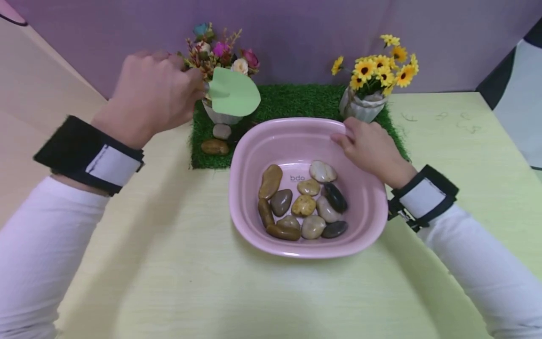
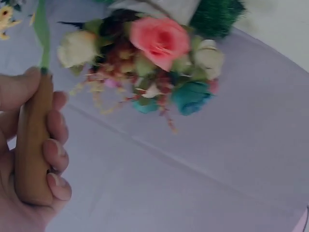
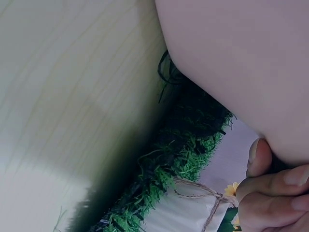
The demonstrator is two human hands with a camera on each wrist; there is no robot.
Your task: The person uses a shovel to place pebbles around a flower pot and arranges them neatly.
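Note:
My left hand point(image 1: 154, 92) grips the wooden handle point(image 2: 35, 140) of a small garden trowel; its green blade point(image 1: 235, 92) is raised in front of the pot of mixed flowers point(image 1: 218, 54). With my right hand point(image 1: 372, 149) I hold the far right rim of a pink plastic basin point(image 1: 305, 123), the fingers curled under the edge in the right wrist view. Several smooth stones point(image 1: 304, 205), brown, grey, cream and black, lie on the basin's bottom. The basin's far side covers part of the turf mat.
A green turf mat point(image 1: 292, 101) lies at the back of the pale wooden table point(image 1: 178, 263). On its left are a brown stone point(image 1: 215, 147) and a grey stone point(image 1: 222, 131). A white pot of yellow flowers point(image 1: 362, 106) stands at right. A purple wall point(image 1: 296, 42) rises behind.

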